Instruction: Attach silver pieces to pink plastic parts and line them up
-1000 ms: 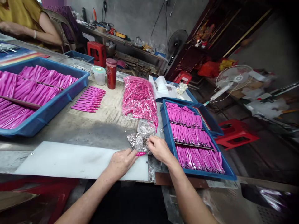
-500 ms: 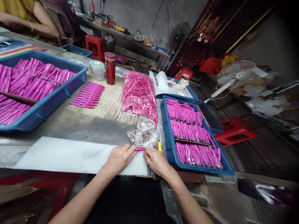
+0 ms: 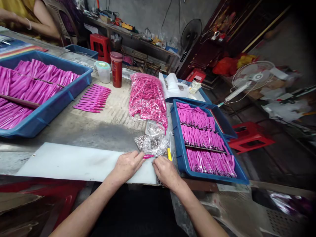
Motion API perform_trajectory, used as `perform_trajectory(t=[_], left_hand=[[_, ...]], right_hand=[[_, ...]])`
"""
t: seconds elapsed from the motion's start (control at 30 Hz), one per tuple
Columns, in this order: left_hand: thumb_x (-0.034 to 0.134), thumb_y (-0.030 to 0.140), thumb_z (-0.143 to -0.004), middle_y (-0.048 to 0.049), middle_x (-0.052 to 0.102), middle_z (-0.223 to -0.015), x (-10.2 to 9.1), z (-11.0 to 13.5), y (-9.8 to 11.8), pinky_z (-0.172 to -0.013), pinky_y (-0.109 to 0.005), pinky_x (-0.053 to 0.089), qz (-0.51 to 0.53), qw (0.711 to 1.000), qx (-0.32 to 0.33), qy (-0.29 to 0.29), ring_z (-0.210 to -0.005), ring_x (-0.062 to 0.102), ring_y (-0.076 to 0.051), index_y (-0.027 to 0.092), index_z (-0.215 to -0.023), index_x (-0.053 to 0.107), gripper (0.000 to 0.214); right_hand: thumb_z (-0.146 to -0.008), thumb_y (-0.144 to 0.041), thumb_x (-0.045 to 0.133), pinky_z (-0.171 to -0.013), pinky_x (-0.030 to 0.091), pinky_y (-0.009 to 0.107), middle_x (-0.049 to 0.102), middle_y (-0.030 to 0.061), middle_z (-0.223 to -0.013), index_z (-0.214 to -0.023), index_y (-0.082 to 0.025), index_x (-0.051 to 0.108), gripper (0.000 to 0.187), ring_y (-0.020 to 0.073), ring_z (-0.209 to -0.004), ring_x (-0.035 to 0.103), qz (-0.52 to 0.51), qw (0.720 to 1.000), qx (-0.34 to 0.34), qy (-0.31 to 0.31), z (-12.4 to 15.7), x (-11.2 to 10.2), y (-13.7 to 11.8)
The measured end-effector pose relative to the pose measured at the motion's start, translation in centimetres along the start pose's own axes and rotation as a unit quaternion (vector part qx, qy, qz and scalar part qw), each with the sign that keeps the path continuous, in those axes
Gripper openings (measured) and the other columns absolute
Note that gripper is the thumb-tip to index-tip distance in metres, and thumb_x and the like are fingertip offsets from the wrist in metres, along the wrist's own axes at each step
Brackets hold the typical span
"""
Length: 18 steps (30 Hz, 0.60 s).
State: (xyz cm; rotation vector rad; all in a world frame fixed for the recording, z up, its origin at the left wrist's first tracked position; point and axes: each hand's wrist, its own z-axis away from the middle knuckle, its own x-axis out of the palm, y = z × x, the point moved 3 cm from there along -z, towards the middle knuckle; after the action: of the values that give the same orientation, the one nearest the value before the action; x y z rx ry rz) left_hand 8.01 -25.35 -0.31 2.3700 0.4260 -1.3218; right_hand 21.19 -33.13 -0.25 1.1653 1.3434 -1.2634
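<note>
At ten o'clock from the person's two hands, a large blue plastic tray is holding rows of slim magenta strips, split by thin dividers. At nine o'clock, a long white flat board is lying along the near edge of the grey, worn desk. Between ten and eleven, a neat row of slim magenta pieces is lying on the desk; at eleven, a clear tub with a green-rimmed lid is standing beside a red cylindrical tumbler.

The left hand is resting over the board's right end, its grip closed on a slim, glossy pink piece, whose end is pointing toward three o'clock. At twelve, a bulging clear plastic bag of pink pieces is sitting beyond a crumpled clear bag of small silvery parts, which is lying just past the fingers.

The right hand is curling just beside the pink piece, its grip narrow; I cannot tell what it is holding. At one o'clock from it, a yellow-handled tool is lying near. Between two and three, a second blue plastic tray is holding three rows of magenta strips.
</note>
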Motion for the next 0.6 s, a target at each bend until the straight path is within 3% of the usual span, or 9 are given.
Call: perform_trajectory(t=[0.17, 0.4, 0.6], left_hand=[[0.038, 0.029, -0.085, 0.0021, 0.048, -0.054, 0.0, 0.0, 0.0, -0.045, -0.021, 0.03, -0.018, 1.0, 0.006, 0.0, -0.046, 0.046, -0.009, 0.02, -0.076, 0.058, 0.023], [0.038, 0.028, -0.085, 0.002, 0.049, -0.056, -0.1, -0.2, 0.2, -0.046, -0.022, 0.031, -0.02, 0.999, 0.025, -0.006, -0.048, 0.048, -0.009, 0.02, -0.078, 0.056, 0.021], [0.04, 0.028, -0.085, 0.002, 0.047, -0.053, 0.0, -0.1, 0.5, -0.045, -0.023, 0.03, -0.046, 0.998, 0.048, 0.006, -0.046, 0.047, -0.01, 0.019, -0.077, 0.054, 0.019]], right_hand=[[-0.077, -0.009, 0.038, -0.06, 0.033, 0.028, 0.054, 0.0062, -0.066, -0.067, -0.015, 0.054, 0.02, 0.0172, -0.063, 0.047, 0.025, 1.0, 0.007, 0.013, 0.1, 0.3, -0.1], [-0.081, -0.014, 0.036, -0.056, 0.033, 0.022, 0.049, 0.0005, -0.064, -0.065, -0.018, 0.045, 0.018, 0.0125, -0.062, 0.046, -0.177, 0.982, 0.061, 0.0, -0.5, -2.2, 0.0], [-0.082, -0.016, 0.037, -0.058, 0.033, 0.022, 0.049, -0.0001, -0.064, -0.064, -0.018, 0.044, 0.02, 0.0121, -0.063, 0.046, -0.187, 0.981, 0.046, -0.016, -1.9, -3.2, -0.7]])
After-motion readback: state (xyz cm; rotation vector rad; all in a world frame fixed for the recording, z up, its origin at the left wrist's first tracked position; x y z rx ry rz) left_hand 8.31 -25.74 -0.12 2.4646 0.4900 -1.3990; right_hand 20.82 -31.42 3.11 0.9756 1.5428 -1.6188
